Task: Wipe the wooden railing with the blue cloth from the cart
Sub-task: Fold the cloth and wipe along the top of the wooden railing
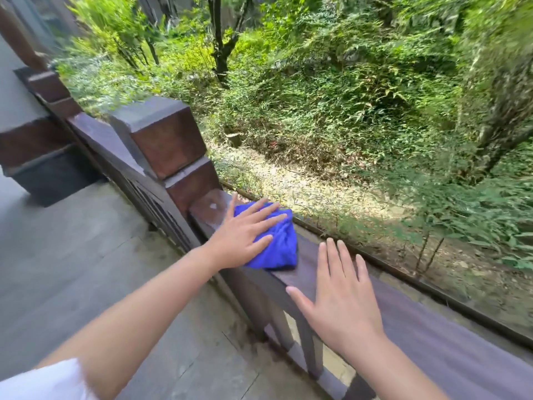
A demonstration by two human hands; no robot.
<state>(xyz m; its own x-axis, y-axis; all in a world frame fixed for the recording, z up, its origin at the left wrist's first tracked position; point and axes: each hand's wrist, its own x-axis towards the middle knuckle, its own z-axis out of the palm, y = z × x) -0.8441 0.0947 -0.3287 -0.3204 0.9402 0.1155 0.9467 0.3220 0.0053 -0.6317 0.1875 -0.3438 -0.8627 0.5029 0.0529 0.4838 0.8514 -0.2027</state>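
The rail (331, 272) is dark brown wood w/ a flat top. It runs from the post (170, 145) in the middle down to the near right corner.

The cloth (281, 246) is bright blue & bunched up. It lies on top of the rail, just right of the post.

The left hand (242, 235) lies flat on the cloth, palm down, fingers spread & straight. It presses on the left part of the cloth; the right part sticks out past the fingers. The grip is wide, not closed round the cloth. The thumb points up toward the post.

The right hand (343, 295) is also flat & wide, fingers spread, holding nothing. It is over the rail top, near the cloth but not touching it. Can't tell if the palm rests on the wood or is a bit above it.

A white sleeve (49, 382) shows at the near left corner.

The floor (86, 269) on the left is gray stone slabs. Thin bars go down under the rail.

Far side of the rail: green bushes (331, 96), thin tree trunks & dry leaves on the ground. The edges of the view are blurry.
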